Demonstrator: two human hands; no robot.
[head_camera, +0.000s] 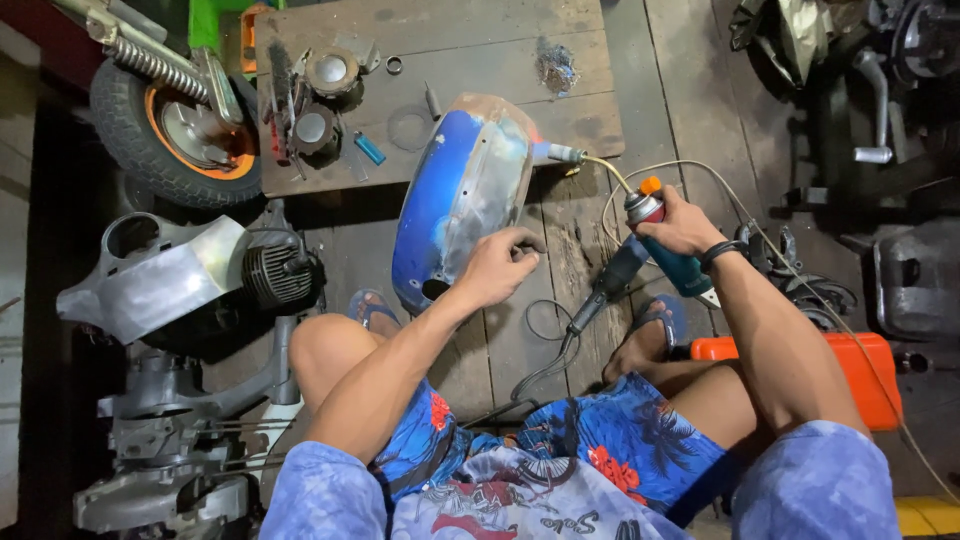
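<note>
Scooter fender (455, 195): blue, curved, paint sanded to bare grey metal over much of its face; stands tilted on the plank floor, lower edge under the left hand. Power tool (665, 255): teal body, silver head, orange tip, gripped in the right hand, just right of the fender.

Dark plank floor (690, 70) (worn, grimy), low wooden board (470, 40), dim light.

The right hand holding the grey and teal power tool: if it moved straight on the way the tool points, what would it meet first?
Probably the blue and bare-metal curved scooter panel, which the left hand steadies; the right hand aims that way, though depth is unclear.
</note>
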